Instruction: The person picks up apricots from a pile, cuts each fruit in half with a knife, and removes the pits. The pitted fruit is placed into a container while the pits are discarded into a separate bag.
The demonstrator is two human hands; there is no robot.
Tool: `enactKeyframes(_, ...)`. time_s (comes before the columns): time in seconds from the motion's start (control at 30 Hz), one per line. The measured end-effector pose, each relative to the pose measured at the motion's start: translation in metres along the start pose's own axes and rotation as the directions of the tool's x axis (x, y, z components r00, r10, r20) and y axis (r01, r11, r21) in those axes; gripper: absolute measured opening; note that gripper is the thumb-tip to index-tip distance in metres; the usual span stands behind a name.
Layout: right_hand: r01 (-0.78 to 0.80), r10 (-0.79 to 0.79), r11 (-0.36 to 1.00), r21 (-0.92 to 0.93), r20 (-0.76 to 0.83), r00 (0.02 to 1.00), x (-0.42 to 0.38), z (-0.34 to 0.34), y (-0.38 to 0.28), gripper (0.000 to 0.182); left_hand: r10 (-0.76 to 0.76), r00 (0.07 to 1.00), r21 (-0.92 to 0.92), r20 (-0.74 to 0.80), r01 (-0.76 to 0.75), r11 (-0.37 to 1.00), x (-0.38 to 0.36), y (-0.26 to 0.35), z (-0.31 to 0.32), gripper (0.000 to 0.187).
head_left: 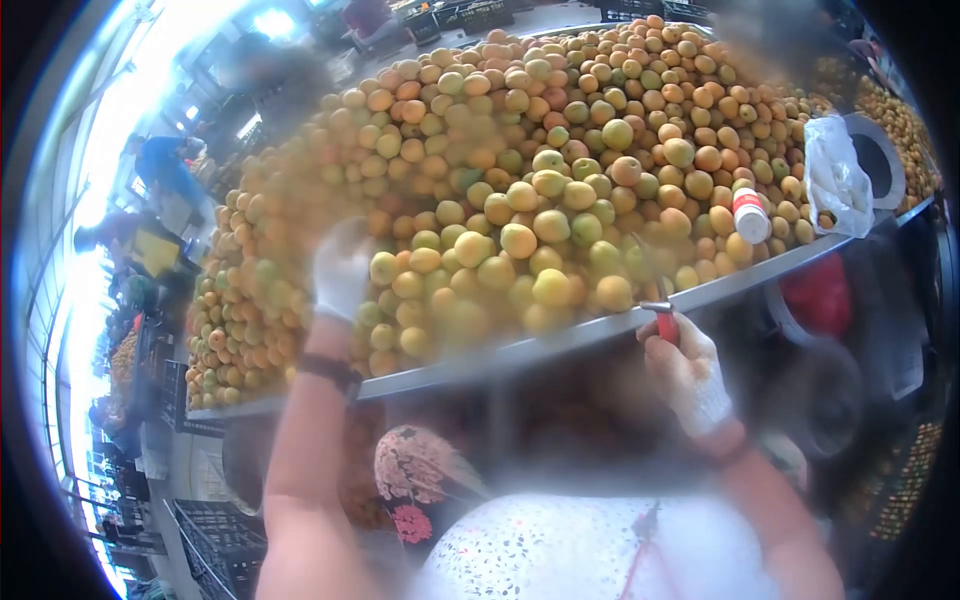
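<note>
A large heap of yellow-orange apricots (pixel 518 240) fills a metal-edged table in front of me. My left hand (pixel 340 272), in a white glove, reaches into the left part of the heap; its fingers are smeared by blur and haze. At the table's front edge, my right hand (pixel 690 378), also gloved, is closed around a red-handled tool (pixel 665 322). This tool has a metal crosspiece, and a thin metal part points up over the fruit.
A white bottle with a red label (pixel 750 216) lies on the apricots at right, near a white plastic bag (pixel 836 178) and a grey ring (pixel 876 160). The metal rim (pixel 560 342) runs along the front. Other people (pixel 168 170) are at far left, and black crates (pixel 215 545) stand at lower left.
</note>
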State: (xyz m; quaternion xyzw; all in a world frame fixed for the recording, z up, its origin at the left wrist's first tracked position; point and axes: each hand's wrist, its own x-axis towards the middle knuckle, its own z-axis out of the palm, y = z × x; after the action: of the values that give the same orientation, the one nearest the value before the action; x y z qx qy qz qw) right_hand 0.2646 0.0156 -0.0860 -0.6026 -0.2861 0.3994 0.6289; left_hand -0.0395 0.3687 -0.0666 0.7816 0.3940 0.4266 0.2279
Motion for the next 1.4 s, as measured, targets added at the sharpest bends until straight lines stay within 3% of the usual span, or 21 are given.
enactKeyframes(0.07, -0.037, 0.037, 0.999, -0.019, -0.006, 0.999, 0.003, 0.002, -0.003, 0.011, 0.012, 0.997, 0.139, 0.071, -0.022, 0.990, 0.028, -0.029, -0.018, 0.033)
enactKeyframes(0.13, 0.009, -0.011, 0.980, -0.199, -0.008, 1.000, 0.005, 0.005, -0.002, 0.012, 0.013, 0.989, 0.268, 0.145, -0.052, 0.962, 0.051, -0.048, -0.017, 0.033)
enactKeyframes(0.2, -0.042, 0.038, 0.981, -0.190, -0.023, 0.999, 0.011, 0.009, -0.002, 0.015, -0.077, 0.954, 0.499, 0.289, -0.081, 0.863, 0.073, -0.056, -0.010, 0.036)
enactKeyframes(0.27, 0.053, -0.058, 0.935, -0.351, -0.003, 0.998, 0.017, 0.011, -0.004, 0.016, -0.049, 0.934, 0.612, 0.355, -0.192, 0.767, 0.088, -0.066, 0.004, 0.036)
enactKeyframes(0.33, 0.002, -0.002, 0.945, -0.326, 0.000, 1.000, 0.023, 0.012, -0.005, 0.018, -0.173, 0.848, 0.804, 0.501, -0.382, 0.455, 0.100, -0.075, 0.016, 0.045)
enactKeyframes(0.5, 0.005, 0.002, 0.949, -0.314, 0.022, 1.000, 0.033, 0.015, 0.003, 0.020, -0.338, 0.841, 0.877, 0.422, -0.286, 0.385, 0.108, -0.052, 0.043, 0.051)
enactKeyframes(0.73, -0.047, 0.056, 0.967, -0.249, 0.027, 0.998, 0.030, 0.015, -0.001, 0.021, -0.377, 0.854, 0.904, 0.360, -0.219, 0.367, 0.098, -0.055, 0.045, 0.047)
enactKeyframes(0.8, -0.041, 0.049, 0.969, -0.242, 0.028, 0.998, 0.025, 0.015, 0.000, 0.021, -0.166, 0.915, 0.815, 0.369, -0.233, 0.531, 0.092, -0.047, 0.029, 0.050)
enactKeyframes(0.83, -0.039, 0.043, 0.977, -0.210, 0.015, 0.999, 0.024, 0.014, 0.001, 0.020, -0.160, 0.918, 0.816, 0.362, -0.229, 0.532, 0.089, -0.042, 0.019, 0.050)
enactKeyframes(0.87, -0.035, 0.036, 0.983, -0.178, 0.003, 0.999, 0.022, 0.014, 0.001, 0.020, -0.267, 0.922, 0.623, 0.279, 0.038, 0.782, 0.084, -0.018, 0.007, 0.052)
enactKeyframes(0.9, -0.025, 0.026, 0.984, -0.177, 0.005, 1.000, 0.020, 0.015, 0.001, 0.020, -0.388, 0.890, 0.328, 0.239, 0.302, 0.895, 0.077, -0.002, -0.004, 0.053)
enactKeyframes(0.93, -0.033, 0.033, 0.999, -0.040, -0.007, 0.999, 0.018, 0.017, 0.001, 0.019, -0.343, 0.894, -0.059, 0.289, 0.374, 0.925, 0.067, -0.004, -0.014, 0.049)
enactKeyframes(0.97, -0.038, 0.040, 0.995, 0.096, -0.016, 0.999, 0.016, 0.019, 0.000, 0.018, -0.333, 0.895, -0.214, 0.296, 0.402, 0.890, 0.053, 0.011, -0.022, 0.046)
enactKeyframes(1.03, 0.030, -0.031, 0.997, 0.064, 0.018, 0.999, 0.012, 0.026, -0.005, 0.019, -0.310, 0.903, -0.378, 0.296, 0.409, 0.831, 0.023, 0.033, -0.026, 0.044)
enactKeyframes(1.1, 0.107, -0.099, 0.992, -0.071, 0.106, 0.989, -0.001, 0.030, -0.024, 0.019, -0.034, 0.961, -0.511, 0.274, 0.175, 0.841, -0.013, 0.042, -0.014, 0.044)
enactKeyframes(1.13, 0.112, -0.103, 0.990, -0.089, 0.098, 0.990, -0.003, 0.033, -0.024, 0.019, -0.143, 0.908, -0.797, 0.394, 0.414, 0.440, -0.035, 0.082, -0.009, 0.044)
enactKeyframes(1.2, 0.009, -0.052, 0.977, 0.212, 0.199, 0.979, -0.009, 0.041, -0.016, 0.018, -0.190, 0.856, -0.841, 0.481, 0.511, 0.174, -0.068, 0.114, 0.008, 0.045)
enactKeyframes(1.27, -0.131, 0.064, 0.883, 0.450, 0.161, 0.985, -0.030, 0.061, -0.032, 0.020, -0.183, 0.845, -0.851, 0.502, 0.521, 0.069, -0.102, 0.142, 0.022, 0.045)
enactKeyframes(1.3, 0.166, -0.190, 0.978, 0.131, 0.201, 0.961, -0.033, 0.061, -0.029, 0.021, -0.184, 0.839, -0.856, 0.512, 0.517, -0.020, -0.117, 0.155, 0.028, 0.045)
enactKeyframes(1.33, 0.174, -0.176, 0.984, 0.029, 0.237, 0.955, -0.044, 0.059, -0.034, 0.019, -0.173, 0.835, -0.851, 0.522, 0.523, -0.038, -0.127, 0.168, 0.032, 0.045)
enactKeyframes(1.4, 0.214, -0.240, 0.968, 0.128, 0.247, 0.939, -0.059, 0.065, -0.040, 0.020, -0.097, 0.834, -0.831, 0.544, 0.551, 0.074, -0.142, 0.189, 0.033, 0.048)
